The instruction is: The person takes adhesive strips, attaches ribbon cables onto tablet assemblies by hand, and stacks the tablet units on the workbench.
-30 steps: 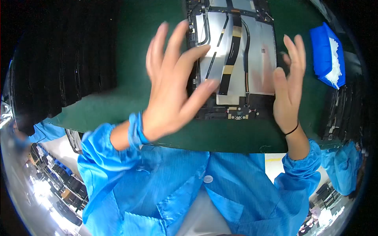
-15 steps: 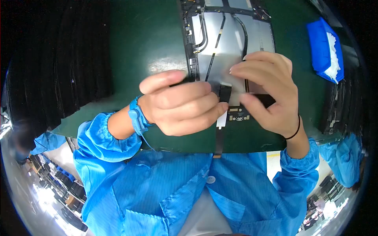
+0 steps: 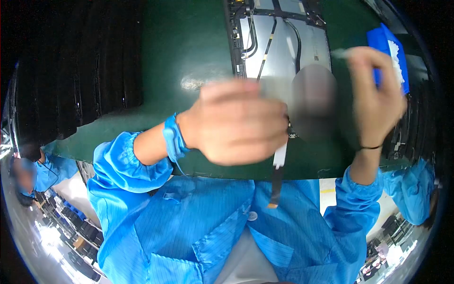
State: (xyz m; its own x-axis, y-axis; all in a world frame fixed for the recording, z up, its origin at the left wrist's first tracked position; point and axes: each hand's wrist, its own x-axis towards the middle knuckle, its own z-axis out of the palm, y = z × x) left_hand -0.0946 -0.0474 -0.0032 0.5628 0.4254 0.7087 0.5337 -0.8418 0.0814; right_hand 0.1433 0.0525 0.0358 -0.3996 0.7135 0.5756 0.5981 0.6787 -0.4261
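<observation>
Over the near end of a silver panel (image 3: pixel 314 40) with a dark frame, the left hand (image 3: pixel 241 125) is curled into a loose fist, blurred, with a flat ribbon strip (image 3: pixel 280 156) gripped at its fingertips. The strip hangs toward the person, white just below the fingers, then dark, with a copper-coloured tip in front of the blue jacket (image 3: pixel 213 232). Behind the fist the panel lies on the green bench (image 3: pixel 165 61), thin black cables (image 3: pixel 298 47) running along its face; its near end is mostly hidden by the hand. Off to the right, the right hand (image 3: pixel 378 104) is raised beside a blue tray (image 3: pixel 377 37) of white pieces (image 3: pixel 394 54), covering part of it. Its fingers are bent and badly blurred, with something small and pale at their tips; whether they pinch it, I cannot tell. A blue band (image 3: pixel 174 137) circles the left wrist, a thin dark one the right. Dark slabs (image 3: pixel 71 66) stand in a row on the bench's left side.
</observation>
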